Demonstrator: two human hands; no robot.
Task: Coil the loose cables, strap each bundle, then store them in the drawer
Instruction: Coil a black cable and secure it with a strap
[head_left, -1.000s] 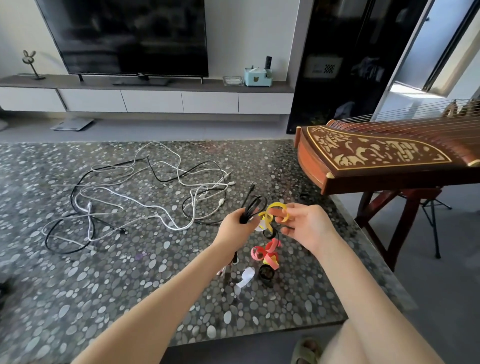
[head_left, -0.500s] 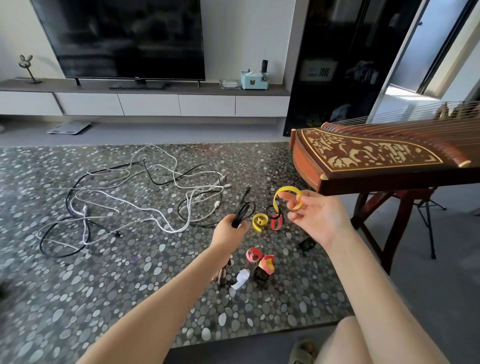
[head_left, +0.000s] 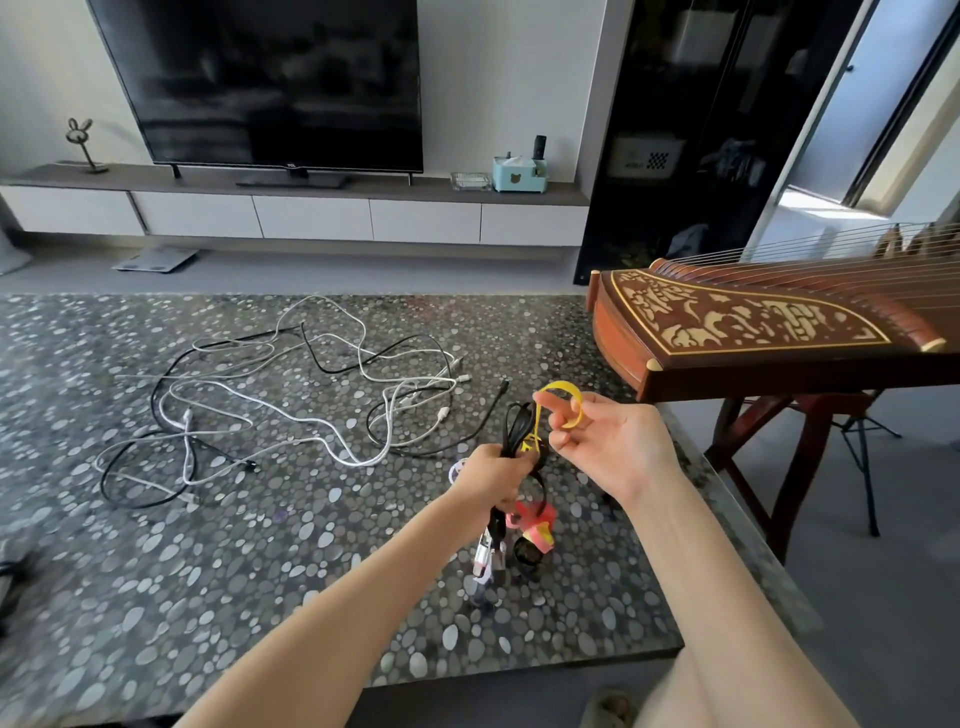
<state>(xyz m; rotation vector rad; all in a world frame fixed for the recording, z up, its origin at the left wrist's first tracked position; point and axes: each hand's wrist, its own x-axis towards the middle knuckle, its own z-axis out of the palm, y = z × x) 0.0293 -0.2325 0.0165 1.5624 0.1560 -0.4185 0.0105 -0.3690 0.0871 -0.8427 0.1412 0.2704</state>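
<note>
My left hand (head_left: 491, 475) grips a coiled black cable (head_left: 519, 423) above the pebble-patterned table (head_left: 208, 571); its plugs hang below my fist. Just to the right, my right hand (head_left: 610, 441) pinches a yellow strap (head_left: 569, 397) that curls in a loop over my fingers, its other end reaching down to the black bundle. Several more straps (head_left: 535, 527), pink, yellow, black and white, lie in a small heap on the table under my hands. A tangle of loose white and black cables (head_left: 291, 410) spreads across the table's middle and left.
A wooden zither (head_left: 753, 332) on a stand juts in over the table's right edge, close to my right hand. Beyond the table stand a TV (head_left: 270, 83) and a low cabinet with white drawers (head_left: 311, 218). A scale (head_left: 156, 258) lies on the floor.
The yellow strap's lower end, earlier near the heap, now reaches the black bundle. My left hand has lifted the bundle closer to my right hand.
</note>
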